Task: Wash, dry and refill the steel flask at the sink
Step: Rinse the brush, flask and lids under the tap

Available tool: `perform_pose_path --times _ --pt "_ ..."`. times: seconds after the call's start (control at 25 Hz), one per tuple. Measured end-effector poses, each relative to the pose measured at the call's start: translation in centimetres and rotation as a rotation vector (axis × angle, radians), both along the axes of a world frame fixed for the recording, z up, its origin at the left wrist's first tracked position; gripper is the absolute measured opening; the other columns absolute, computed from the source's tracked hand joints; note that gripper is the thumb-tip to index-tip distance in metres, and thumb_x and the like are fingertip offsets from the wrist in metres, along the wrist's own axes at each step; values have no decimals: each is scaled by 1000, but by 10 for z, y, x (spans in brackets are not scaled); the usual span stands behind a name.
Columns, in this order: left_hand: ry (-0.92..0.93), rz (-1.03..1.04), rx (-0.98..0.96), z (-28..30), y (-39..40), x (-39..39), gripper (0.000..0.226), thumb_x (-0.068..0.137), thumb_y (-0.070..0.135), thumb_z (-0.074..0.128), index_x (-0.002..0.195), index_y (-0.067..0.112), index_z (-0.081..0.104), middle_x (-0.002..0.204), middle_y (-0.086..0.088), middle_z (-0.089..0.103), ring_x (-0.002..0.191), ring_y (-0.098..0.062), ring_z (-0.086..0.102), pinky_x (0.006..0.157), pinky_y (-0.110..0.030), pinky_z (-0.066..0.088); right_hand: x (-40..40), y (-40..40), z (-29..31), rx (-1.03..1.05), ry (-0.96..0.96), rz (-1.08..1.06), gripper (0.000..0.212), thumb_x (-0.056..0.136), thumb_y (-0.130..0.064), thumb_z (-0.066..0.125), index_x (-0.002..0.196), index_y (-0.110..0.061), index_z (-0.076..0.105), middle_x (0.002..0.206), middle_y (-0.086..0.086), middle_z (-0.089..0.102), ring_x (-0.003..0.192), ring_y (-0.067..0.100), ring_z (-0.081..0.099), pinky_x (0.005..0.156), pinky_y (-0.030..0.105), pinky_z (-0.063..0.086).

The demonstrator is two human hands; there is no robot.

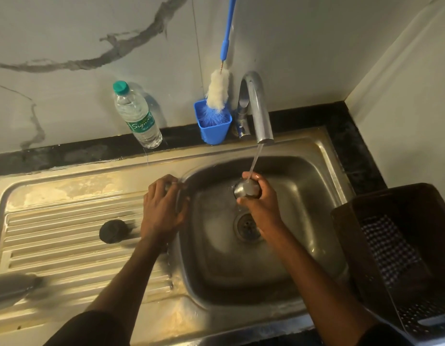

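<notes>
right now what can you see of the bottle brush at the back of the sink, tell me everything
The bottle brush stands nearly upright, head down, in a small blue plastic cup on the dark counter strip behind the sink, just left of the tap. Its long blue handle runs up along the marbled wall and out of the top of the picture. A short twisted wire joins the handle to a fluffy white head, with blue bristles below it inside the cup. Neither hand touches it, and it looks unused at this moment.
</notes>
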State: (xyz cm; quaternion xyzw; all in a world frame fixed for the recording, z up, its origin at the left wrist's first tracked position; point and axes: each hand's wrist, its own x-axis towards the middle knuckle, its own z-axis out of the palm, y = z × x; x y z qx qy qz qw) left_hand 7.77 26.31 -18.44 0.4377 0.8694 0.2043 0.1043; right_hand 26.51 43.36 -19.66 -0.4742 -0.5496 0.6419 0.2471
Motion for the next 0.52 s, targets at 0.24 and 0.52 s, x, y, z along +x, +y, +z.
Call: perform_pose_path --times 0.24,0.52 --pt "-1 1 -30 -2 0 -1 44 90 43 58 127 22 66 144 -4 46 135 -32 41 108 -55 41 -6 14 4 -688 623 -251 41 91 -8 68 131 -15 61 127 15 63 103 25 68 90 35 52" --pt "18 1 -34 -3 0 0 43 90 42 59 127 23 66 144 -4 46 134 -34 41 106 -55 42 -5 1 -1 -1137 555 -244 59 94 -54 62 124 -3 63 102 19 73 77 24 70 60 27 50"
